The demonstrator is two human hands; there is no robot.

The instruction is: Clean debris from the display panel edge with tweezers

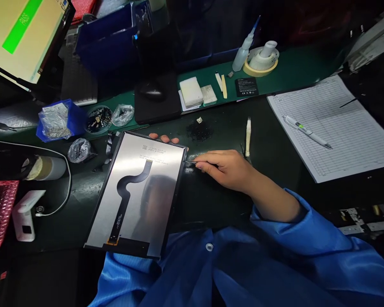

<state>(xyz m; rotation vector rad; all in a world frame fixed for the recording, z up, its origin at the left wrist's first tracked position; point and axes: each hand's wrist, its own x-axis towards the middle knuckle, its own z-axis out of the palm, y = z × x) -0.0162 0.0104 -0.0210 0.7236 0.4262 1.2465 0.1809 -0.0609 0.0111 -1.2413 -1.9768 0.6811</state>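
A tablet LCD screen panel is held tilted with its silver back towards me, and a black flex cable curves down it. My left hand supports it from behind; only fingertips show past the top edge, the rest hidden. At the panel's upper right edge, my right hand pinches a thin metal tool, its tip touching or very close to the frame. Whether this is tweezers or a pick I cannot tell. Beyond my right hand a pale-handled brush lies on the black work surface.
A lined record sheet with a white pen lies to the right. At the back are tape rolls, a dropper bottle and white sponge pads. A blue bin and a monitor stand left.
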